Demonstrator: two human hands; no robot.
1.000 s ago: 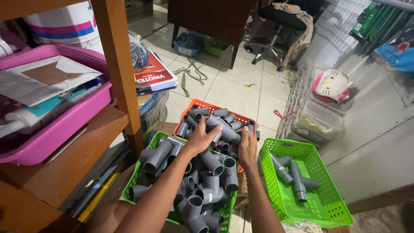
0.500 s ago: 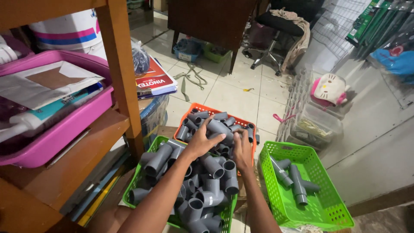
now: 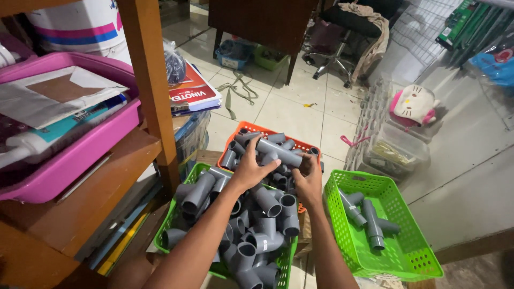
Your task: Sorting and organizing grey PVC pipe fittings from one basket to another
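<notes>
- The left hand (image 3: 247,170) and the right hand (image 3: 309,179) hold one long grey pipe fitting (image 3: 278,152) between them, each grip clamped on it
- The fitting sits just above the orange basket (image 3: 239,137), which is full of grey fittings
- Nearer the person, a green basket (image 3: 176,225) is piled with more grey fittings
- To the right, a second green basket (image 3: 399,257) holds only a few
- A pink tray (image 3: 80,155) of papers rests on the wooden shelf (image 3: 101,198) at left
</notes>
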